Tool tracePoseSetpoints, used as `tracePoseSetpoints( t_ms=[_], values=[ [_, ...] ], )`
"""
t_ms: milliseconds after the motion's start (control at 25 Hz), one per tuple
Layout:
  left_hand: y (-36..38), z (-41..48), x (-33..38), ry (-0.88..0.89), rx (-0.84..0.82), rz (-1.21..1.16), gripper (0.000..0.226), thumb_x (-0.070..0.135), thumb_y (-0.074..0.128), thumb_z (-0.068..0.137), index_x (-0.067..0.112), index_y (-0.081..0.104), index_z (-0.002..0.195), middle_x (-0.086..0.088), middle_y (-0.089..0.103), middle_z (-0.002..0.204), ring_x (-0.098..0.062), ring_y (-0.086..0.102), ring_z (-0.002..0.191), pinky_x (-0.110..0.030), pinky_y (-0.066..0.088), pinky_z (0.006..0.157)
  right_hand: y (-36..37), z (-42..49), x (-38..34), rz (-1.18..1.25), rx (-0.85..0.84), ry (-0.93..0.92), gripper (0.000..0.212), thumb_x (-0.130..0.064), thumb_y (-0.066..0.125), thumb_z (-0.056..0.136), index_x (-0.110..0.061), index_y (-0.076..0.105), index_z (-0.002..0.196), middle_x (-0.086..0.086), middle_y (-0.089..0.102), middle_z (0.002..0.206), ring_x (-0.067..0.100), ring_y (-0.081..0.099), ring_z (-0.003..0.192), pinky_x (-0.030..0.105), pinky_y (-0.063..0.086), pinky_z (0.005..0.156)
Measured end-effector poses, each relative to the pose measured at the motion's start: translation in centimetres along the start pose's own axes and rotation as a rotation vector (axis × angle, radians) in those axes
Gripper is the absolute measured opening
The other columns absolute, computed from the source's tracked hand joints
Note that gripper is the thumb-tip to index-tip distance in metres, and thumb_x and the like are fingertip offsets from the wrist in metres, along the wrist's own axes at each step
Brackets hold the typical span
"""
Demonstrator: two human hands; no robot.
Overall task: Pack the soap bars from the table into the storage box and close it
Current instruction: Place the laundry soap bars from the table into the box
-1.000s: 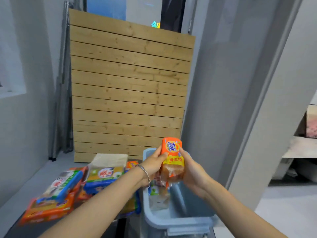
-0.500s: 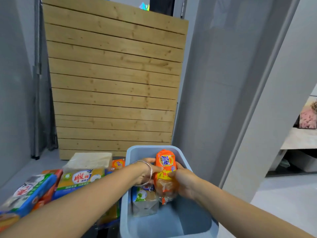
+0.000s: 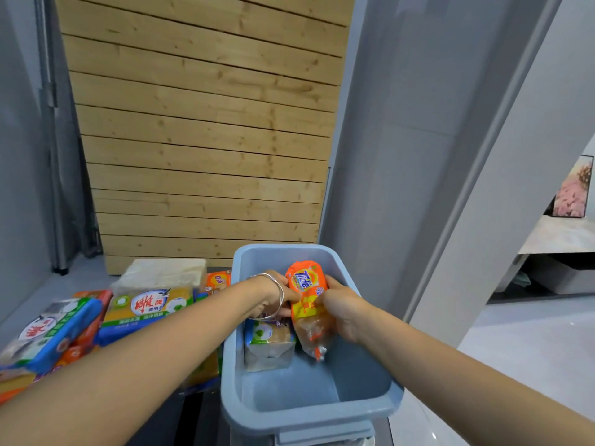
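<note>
An orange soap pack point(image 3: 307, 296) with a clear lower end stands upright inside the open blue storage box point(image 3: 280, 410). Both hands grip it: my left hand point(image 3: 277, 296), wearing a silver bangle, on its left side and my right hand point(image 3: 341, 309) on its right side. Beside it in the box stands a green and clear soap pack point(image 3: 269, 344). Several more soap packs lie piled on the table to the left, among them a yellow and blue one point(image 3: 149, 307) and a blue-edged one point(image 3: 48, 329).
A pale wrapped block point(image 3: 164, 273) sits behind the pile. A wooden slat panel point(image 3: 203, 123) leans on the wall behind the table. A grey wall corner point(image 3: 450, 175) rises right of the box, with open floor beyond it.
Both hands have lowered the orange soap pack from above the rim down into the box. The view has tilted down and nearer to the box.
</note>
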State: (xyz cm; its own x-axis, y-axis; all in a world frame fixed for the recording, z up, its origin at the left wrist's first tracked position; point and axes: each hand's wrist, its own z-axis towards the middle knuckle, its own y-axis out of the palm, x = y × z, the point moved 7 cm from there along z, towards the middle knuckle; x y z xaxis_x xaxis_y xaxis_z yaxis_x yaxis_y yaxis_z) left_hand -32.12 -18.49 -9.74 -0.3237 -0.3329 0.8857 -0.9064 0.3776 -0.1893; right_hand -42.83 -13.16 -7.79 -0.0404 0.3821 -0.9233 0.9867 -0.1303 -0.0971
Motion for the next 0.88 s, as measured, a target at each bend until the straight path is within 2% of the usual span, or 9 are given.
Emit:
tracePoseSetpoints(
  t_ms=[80,160,280,400,440,520,640,720,880],
  values=[
    [0.0,0.0,-0.2,-0.009,0.002,0.134,0.018,0.004,0.064,0.082,0.001,0.059,0.099,-0.019,0.061,0.1,-0.031,0.062,0.092,-0.046,0.05,0.096,0.0,0.4,-0.1,-0.078,0.012,-0.033,0.046,0.003,0.043,0.093,-0.015,0.046,0.134,0.016,0.062,0.121,0.024,0.06,0.086,0.034,0.053,0.071],
    [0.0,0.0,0.0,-0.016,0.026,0.169,0.009,0.002,0.063,0.083,0.005,0.055,0.088,-0.017,0.058,0.091,-0.031,0.061,0.09,-0.046,0.049,0.097,0.0,1.1,0.2,-0.103,0.014,-0.021,0.046,0.003,0.046,0.092,-0.014,0.047,0.135,0.018,0.06,0.126,0.025,0.061,0.086,0.033,0.054,0.068],
    [0.1,0.1,-0.5,-0.136,0.003,0.156,0.012,0.003,0.056,0.088,0.001,0.055,0.1,-0.015,0.059,0.082,-0.024,0.061,0.076,-0.037,0.049,0.099,0.2,2.4,1.3,-0.202,0.016,0.069,0.041,0.004,0.044,0.093,-0.005,0.051,0.132,0.022,0.059,0.128,0.035,0.062,0.106,0.045,0.053,0.09],
    [-0.5,0.1,-0.2,-0.089,0.039,0.335,0.035,0.005,0.056,0.088,-0.002,0.055,0.122,-0.012,0.058,0.096,-0.021,0.058,0.083,-0.034,0.049,0.099,0.2,2.4,1.4,-0.311,0.02,0.092,0.04,0.003,0.042,0.093,-0.001,0.051,0.132,0.023,0.058,0.13,0.037,0.059,0.116,0.05,0.047,0.1],
    [-1.0,-0.3,0.8,0.005,0.095,0.44,0.041,0.007,0.057,0.087,0.001,0.052,0.127,-0.011,0.058,0.103,-0.022,0.058,0.091,-0.035,0.048,0.099,0.2,2.1,1.1,-0.305,0.014,0.074,0.041,0.003,0.041,0.094,-0.002,0.049,0.134,0.022,0.057,0.132,0.037,0.058,0.118,0.049,0.047,0.101],
    [-1.8,-1.7,3.3,0.21,0.169,0.429,0.049,0.007,0.059,0.086,0.006,0.046,0.133,-0.012,0.058,0.122,-0.026,0.057,0.11,-0.034,0.046,0.099,0.1,1.2,0.0,-0.233,0.007,0.004,0.047,0.0,0.041,0.096,-0.007,0.04,0.142,0.017,0.05,0.142,0.031,0.055,0.122,0.04,0.048,0.1],
    [-4.5,-5.0,6.5,0.476,0.231,0.311,0.047,0.002,0.062,0.082,0.005,0.051,0.128,-0.018,0.058,0.128,-0.026,0.056,0.118,-0.024,0.044,0.09,-0.2,-1.5,-3.1,-0.212,0.015,-0.204,0.048,-0.005,0.048,0.096,-0.01,0.041,0.143,0.007,0.042,0.149,0.015,0.053,0.112,0.012,0.05,0.074],
    [-8.0,-7.2,6.7,0.554,0.268,0.293,0.043,0.001,0.063,0.082,0.004,0.055,0.124,-0.017,0.06,0.125,-0.025,0.057,0.116,-0.021,0.042,0.087,0.5,-3.2,-5.2,-0.286,-0.001,-0.364,0.046,-0.009,0.053,0.094,-0.013,0.045,0.14,0.005,0.042,0.149,0.009,0.05,0.112,0.004,0.047,0.068],
    [-16.8,-9.8,1.8,0.439,0.386,0.443,0.048,0.013,0.067,0.082,0.006,0.052,0.127,-0.01,0.057,0.13,-0.022,0.054,0.118,-0.024,0.04,0.094,6.2,-6.2,-6.5,-0.345,-0.167,-0.455,0.047,-0.018,0.061,0.091,-0.021,0.049,0.136,0.004,0.043,0.147,0.017,0.047,0.132,0.025,0.043,0.099]
  ],
)
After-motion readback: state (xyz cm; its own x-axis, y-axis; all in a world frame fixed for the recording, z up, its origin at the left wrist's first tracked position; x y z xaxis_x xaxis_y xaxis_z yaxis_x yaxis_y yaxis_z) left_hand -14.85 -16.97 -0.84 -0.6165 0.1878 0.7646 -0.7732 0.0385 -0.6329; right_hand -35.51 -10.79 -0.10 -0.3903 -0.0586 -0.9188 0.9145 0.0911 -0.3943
